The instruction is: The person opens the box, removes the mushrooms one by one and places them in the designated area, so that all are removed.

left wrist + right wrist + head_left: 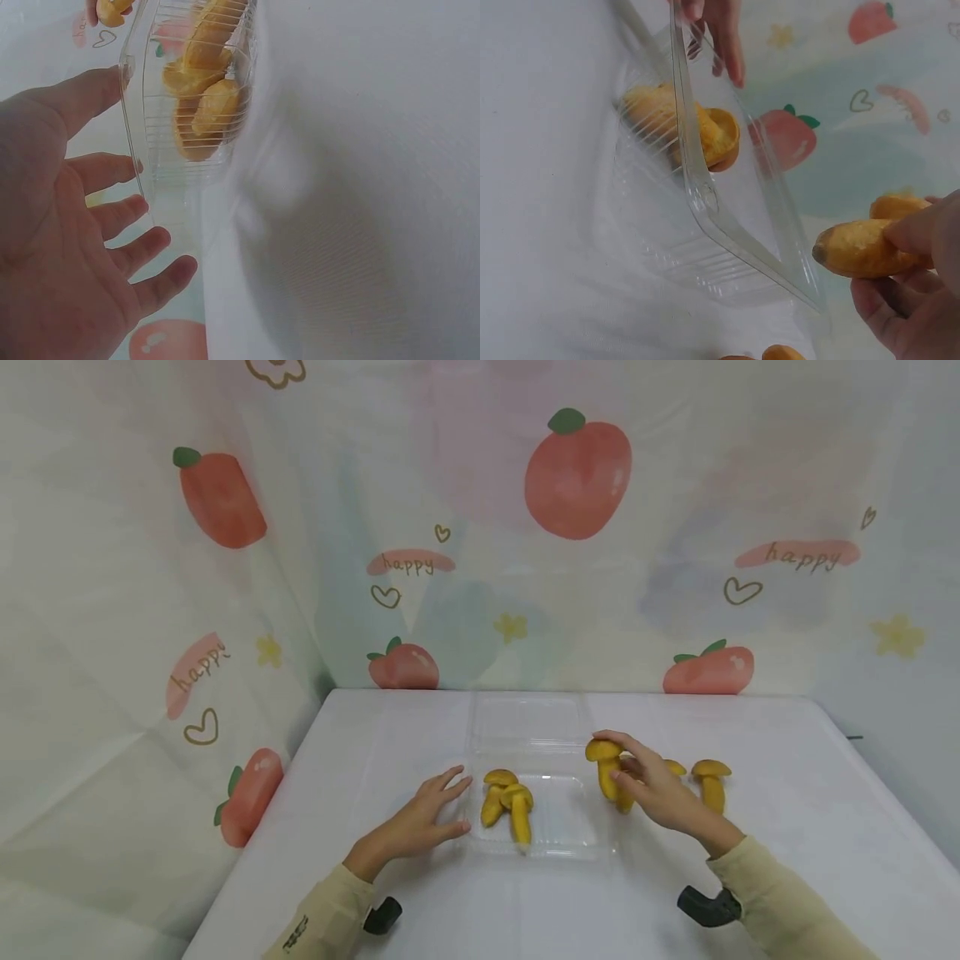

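Note:
A yellow mushroom (pixel 605 767) is pinched in my right hand (pixel 660 789), above the right side of a clear plastic box (pixel 570 814). In the right wrist view, my thumb and fingers grip the mushroom's stem (pixel 862 251). Another yellow piece (pixel 625 802) shows just under that hand; whether it is held, I cannot tell. Inside the box, at its left, lie two yellow mushrooms (pixel 520 814), one leaning across the other. My left hand (pixel 420 817) is spread at the box's left edge, with the thumb at the rim (pixel 127 105).
The box's clear lid (pixel 525 722) lies folded back behind it. Right of my right hand, a mushroom (pixel 711 783) lies on the white table (pixel 810 827), and another mushroom cap (pixel 674 767) is partly hidden by the hand. A fruit-patterned curtain (pixel 480 468) stands behind.

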`<action>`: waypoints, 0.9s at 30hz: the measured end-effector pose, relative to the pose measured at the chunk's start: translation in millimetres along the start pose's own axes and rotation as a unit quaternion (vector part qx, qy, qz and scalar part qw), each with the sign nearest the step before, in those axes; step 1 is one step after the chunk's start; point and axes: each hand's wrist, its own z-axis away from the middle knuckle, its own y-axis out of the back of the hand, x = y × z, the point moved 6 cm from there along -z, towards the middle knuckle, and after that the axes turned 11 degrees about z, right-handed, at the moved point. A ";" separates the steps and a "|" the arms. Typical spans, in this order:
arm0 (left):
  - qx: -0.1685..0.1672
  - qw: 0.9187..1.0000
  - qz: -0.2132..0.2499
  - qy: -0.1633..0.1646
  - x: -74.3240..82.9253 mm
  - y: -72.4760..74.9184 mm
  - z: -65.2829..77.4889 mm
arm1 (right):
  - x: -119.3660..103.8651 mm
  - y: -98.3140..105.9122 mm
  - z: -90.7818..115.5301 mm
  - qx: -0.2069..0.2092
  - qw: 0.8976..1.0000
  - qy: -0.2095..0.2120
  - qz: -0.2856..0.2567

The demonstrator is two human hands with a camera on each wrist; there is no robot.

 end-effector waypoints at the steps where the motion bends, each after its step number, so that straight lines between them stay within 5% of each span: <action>1: 0.002 1.000 0.000 0.000 0.2 0.5 -0.6 | 1.3 1.6 0.8 0.000 1.000 -0.001 0.007; 13: 0.001 1.000 0.007 0.008 2.3 -2.7 1.6 | 11.9 22.2 16.5 0.001 1.000 -0.015 -0.015; 27: 0.001 1.000 0.004 0.005 3.2 -0.9 1.3 | 37.7 45.3 32.2 0.045 0.998 -0.026 0.032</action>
